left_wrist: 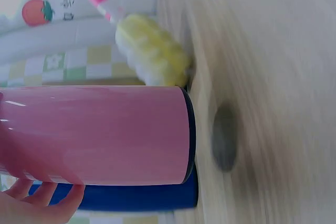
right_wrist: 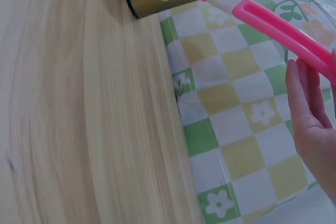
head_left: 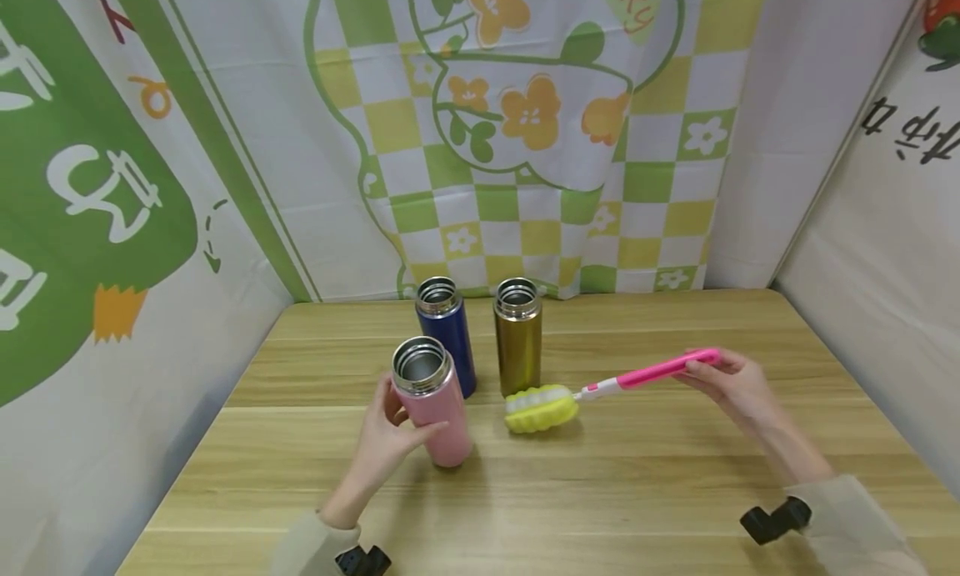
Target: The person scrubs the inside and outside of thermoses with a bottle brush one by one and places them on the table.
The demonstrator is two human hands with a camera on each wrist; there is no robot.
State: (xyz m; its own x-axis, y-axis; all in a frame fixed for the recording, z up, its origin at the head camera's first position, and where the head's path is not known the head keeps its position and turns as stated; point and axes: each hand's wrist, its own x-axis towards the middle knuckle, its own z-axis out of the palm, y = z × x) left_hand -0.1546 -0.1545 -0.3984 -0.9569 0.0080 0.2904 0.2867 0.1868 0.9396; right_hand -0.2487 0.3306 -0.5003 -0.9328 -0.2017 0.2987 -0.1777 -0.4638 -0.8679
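Note:
My left hand [head_left: 386,434] grips a pink bottle [head_left: 438,422] without a lid, its steel mouth facing up. In the left wrist view the base of the pink bottle [left_wrist: 100,135] appears slightly above the tabletop, with a dark reflection below it. The right hand [head_left: 731,384] holds a bottle brush [head_left: 667,370] by the end of its pink handle. The brush's yellow and white sponge head [head_left: 542,409] points left, low over the table and in front of a gold bottle [head_left: 519,351]. Behind the pink bottle stands a blue bottle [head_left: 453,343], also lidless.
A wood-grain table [head_left: 600,509] carries the bottles. Behind it hangs a checkered, flower-printed cloth [head_left: 525,217], and printed white cloth walls [head_left: 877,251] flank both sides.

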